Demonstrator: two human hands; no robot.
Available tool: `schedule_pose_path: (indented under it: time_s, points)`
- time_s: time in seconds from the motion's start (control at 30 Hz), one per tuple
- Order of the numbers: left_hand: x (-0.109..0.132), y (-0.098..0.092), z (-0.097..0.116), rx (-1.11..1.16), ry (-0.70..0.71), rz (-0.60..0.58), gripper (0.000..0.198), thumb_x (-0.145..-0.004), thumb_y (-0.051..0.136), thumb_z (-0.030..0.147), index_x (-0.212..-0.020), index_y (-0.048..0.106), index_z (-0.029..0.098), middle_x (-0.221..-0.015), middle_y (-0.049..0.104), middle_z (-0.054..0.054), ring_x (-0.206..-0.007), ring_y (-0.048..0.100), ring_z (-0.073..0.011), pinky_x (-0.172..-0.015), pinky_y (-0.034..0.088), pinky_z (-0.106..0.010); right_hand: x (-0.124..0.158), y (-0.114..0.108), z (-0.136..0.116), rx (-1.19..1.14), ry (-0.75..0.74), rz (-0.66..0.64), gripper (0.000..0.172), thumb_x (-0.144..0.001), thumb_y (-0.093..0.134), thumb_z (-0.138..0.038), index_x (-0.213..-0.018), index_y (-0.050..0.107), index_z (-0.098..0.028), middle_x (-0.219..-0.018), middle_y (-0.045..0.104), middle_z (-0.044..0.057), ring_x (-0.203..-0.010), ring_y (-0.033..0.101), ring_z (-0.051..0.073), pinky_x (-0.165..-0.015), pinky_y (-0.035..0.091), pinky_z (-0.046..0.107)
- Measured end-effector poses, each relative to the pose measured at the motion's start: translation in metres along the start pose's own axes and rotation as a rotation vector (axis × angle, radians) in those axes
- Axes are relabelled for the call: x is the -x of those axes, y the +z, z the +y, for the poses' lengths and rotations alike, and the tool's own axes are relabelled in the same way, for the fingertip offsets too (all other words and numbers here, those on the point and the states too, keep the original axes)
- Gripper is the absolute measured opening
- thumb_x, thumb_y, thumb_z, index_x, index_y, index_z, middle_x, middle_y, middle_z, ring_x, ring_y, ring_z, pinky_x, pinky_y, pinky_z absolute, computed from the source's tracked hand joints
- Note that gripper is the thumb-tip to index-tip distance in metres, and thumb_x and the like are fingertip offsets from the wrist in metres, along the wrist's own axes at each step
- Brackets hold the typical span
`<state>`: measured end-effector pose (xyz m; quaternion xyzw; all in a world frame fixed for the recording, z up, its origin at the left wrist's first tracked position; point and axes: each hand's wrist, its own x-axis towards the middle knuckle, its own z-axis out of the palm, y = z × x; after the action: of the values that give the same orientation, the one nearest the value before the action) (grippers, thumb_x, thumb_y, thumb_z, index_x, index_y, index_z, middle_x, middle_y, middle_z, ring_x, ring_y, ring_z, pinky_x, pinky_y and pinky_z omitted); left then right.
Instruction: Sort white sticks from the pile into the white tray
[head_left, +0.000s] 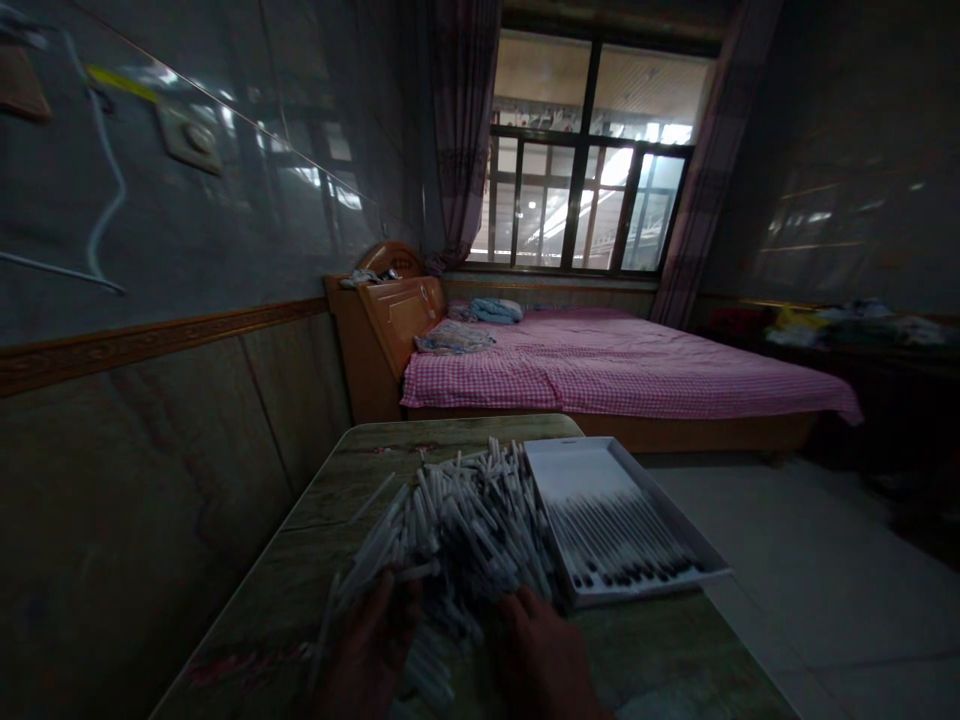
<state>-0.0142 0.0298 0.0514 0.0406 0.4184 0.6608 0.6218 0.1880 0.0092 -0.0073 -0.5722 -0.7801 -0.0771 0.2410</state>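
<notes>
A heap of slim, pale pen-like sticks (pixel 480 520) lies loose on the table, some parts dark and blurred. My left hand (pixel 375 635) is at the heap's near left side, its thumb and fingers closed on one pale pen-like stick (pixel 416 572) that points right. On the heap's near right edge rests my right hand (pixel 546 645), fingers curled down; what they hold, if anything, is hidden. Right of the heap stands a shallow white box (pixel 581 465). Inside it, similar sticks with dark near ends (pixel 622 535) lie side by side in a row.
The marbled green table (pixel 330 490) has rounded corners and a tiled wall (pixel 292 440) close on its left. Beyond it is a bed (pixel 600 370) with a pink checked cover and a wooden headboard (pixel 390 320). Tiled floor (pixel 795 560) lies to the right.
</notes>
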Motion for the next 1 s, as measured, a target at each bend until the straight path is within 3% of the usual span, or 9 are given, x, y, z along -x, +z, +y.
schedule_pose_path:
  time_s: [0.17,0.33,0.5,0.67,1.0]
  points:
    - [-0.006,-0.006,0.005,0.008,0.113,0.017,0.033,-0.089,0.049,-0.007,-0.075,0.070,0.014,-0.065,0.077,-0.001,-0.051,0.073,-0.0150,-0.044,0.061,-0.022,-0.004,0.004,-0.011,-0.065,-0.111,0.210,0.032,-0.064,0.078,-0.005,-0.080,0.065,-0.030,-0.078,0.069,-0.004,-0.065,0.068,0.018,-0.049,0.037,0.026]
    - [-0.008,-0.007,0.000,-0.017,0.138,0.013,0.029,-0.087,0.054,-0.007,-0.076,0.070,0.015,-0.067,0.078,0.001,-0.053,0.074,-0.0143,-0.046,0.062,-0.021,-0.012,0.012,-0.019,-0.092,-0.066,0.257,0.031,-0.061,0.082,-0.006,-0.075,0.066,-0.029,-0.074,0.066,-0.004,-0.064,0.065,0.017,-0.050,0.037,0.025]
    - [-0.007,-0.007,-0.011,-0.096,0.126,-0.009,0.025,-0.085,0.057,-0.007,-0.080,0.071,0.013,-0.067,0.078,0.000,-0.053,0.074,-0.0136,-0.046,0.060,-0.019,-0.021,0.004,-0.017,0.017,-0.005,0.085,0.035,-0.069,0.080,-0.004,-0.087,0.072,-0.033,-0.085,0.071,-0.002,-0.076,0.070,0.021,-0.054,0.043,0.026]
    - [-0.004,-0.003,-0.016,-0.127,0.102,-0.017,0.023,-0.082,0.060,-0.007,-0.080,0.070,0.014,-0.067,0.078,0.000,-0.053,0.073,-0.0135,-0.047,0.060,-0.020,-0.027,0.000,-0.019,0.078,0.006,-0.083,0.025,-0.079,0.076,-0.009,-0.088,0.074,-0.032,-0.091,0.073,0.000,-0.083,0.071,0.023,-0.058,0.047,0.027]
    - [-0.020,-0.016,-0.028,-0.182,0.097,-0.068,0.022,-0.082,0.064,-0.006,-0.084,0.070,0.016,-0.071,0.079,0.000,-0.058,0.075,-0.0133,-0.051,0.059,-0.018,-0.024,0.017,-0.011,0.051,0.027,-0.031,0.028,-0.079,0.069,0.000,-0.086,0.071,-0.027,-0.088,0.074,0.001,-0.080,0.070,0.022,-0.060,0.049,0.028]
